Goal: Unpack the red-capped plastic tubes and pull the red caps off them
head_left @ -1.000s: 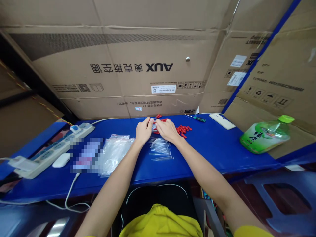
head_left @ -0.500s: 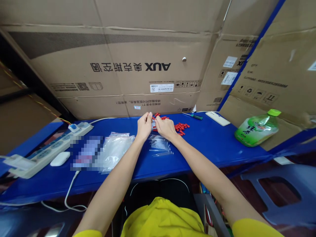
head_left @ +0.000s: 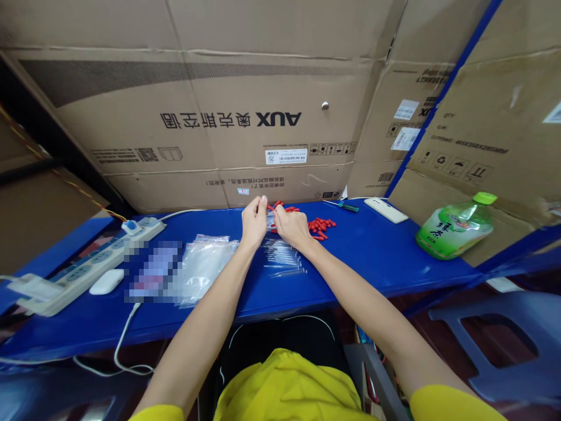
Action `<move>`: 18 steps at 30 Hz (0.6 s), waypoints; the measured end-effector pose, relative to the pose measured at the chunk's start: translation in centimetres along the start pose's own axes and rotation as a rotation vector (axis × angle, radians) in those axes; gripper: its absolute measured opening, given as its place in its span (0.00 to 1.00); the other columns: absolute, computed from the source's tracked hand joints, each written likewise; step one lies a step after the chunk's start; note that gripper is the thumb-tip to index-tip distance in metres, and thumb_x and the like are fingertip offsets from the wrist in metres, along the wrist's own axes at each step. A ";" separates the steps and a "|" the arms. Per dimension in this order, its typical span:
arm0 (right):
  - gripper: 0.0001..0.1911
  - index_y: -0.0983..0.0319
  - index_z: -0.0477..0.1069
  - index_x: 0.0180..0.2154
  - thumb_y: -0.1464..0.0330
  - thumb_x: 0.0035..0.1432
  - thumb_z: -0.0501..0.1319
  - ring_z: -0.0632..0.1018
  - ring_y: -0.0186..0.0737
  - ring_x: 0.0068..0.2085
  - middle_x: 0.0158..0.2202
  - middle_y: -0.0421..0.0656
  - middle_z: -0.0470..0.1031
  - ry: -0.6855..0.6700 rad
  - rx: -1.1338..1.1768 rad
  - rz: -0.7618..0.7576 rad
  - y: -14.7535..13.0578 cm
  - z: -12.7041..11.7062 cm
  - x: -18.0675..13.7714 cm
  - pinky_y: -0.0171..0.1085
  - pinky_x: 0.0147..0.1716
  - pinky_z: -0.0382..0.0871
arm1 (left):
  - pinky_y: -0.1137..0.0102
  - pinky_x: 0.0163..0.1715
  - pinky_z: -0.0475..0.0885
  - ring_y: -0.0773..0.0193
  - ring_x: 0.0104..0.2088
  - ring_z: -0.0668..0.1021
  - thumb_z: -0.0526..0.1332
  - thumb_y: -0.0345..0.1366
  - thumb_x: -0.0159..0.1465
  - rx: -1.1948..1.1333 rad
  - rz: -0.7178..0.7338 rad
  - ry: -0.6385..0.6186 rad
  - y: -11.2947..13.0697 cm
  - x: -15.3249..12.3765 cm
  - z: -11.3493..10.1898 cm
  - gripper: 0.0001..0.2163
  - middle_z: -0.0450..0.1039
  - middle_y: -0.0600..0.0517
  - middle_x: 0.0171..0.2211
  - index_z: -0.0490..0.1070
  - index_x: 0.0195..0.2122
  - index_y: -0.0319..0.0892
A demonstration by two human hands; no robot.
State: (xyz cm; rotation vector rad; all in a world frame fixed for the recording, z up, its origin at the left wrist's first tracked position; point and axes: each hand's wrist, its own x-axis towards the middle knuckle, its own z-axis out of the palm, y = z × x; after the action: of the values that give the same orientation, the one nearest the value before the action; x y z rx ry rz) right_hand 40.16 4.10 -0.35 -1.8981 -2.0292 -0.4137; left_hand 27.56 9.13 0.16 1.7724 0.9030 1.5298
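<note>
My left hand (head_left: pixel 255 223) and my right hand (head_left: pixel 290 225) meet over the back of the blue table (head_left: pixel 372 257), fingers pinched together on a small clear tube with a red end; it is too small to make out fully. A heap of small red caps (head_left: pixel 319 224) lies just right of my right hand. Below my wrists a row of thin clear tubes (head_left: pixel 283 260) lies on the table.
A pile of clear plastic bags (head_left: pixel 201 269) lies left of my arms. Further left are a blurred item, a white mouse (head_left: pixel 106 282) and a power strip (head_left: pixel 83 266). A green bottle (head_left: pixel 453 231), a white phone (head_left: pixel 386 210) and a screwdriver (head_left: pixel 346 206) lie right. Cardboard boxes stand behind.
My hands have lifted slightly and drawn closer together, the left fingers now pointing up. The view has shifted a little to the right.
</note>
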 end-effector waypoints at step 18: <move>0.28 0.65 0.69 0.51 0.60 0.77 0.34 0.81 0.42 0.36 0.38 0.53 0.83 0.023 -0.019 -0.005 0.0 -0.3 -0.1 0.34 0.33 0.56 | 0.71 0.23 0.55 0.68 0.22 0.59 0.56 0.59 0.69 -0.141 -0.045 0.042 0.6 0.1 0.5 0.25 0.54 0.57 0.20 0.57 0.25 0.44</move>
State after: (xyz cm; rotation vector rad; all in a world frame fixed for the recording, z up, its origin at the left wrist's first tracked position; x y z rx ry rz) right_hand 40.14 3.94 -0.12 -1.8911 -2.0225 -0.4551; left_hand 28.07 8.83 0.62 1.6157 0.8283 1.5677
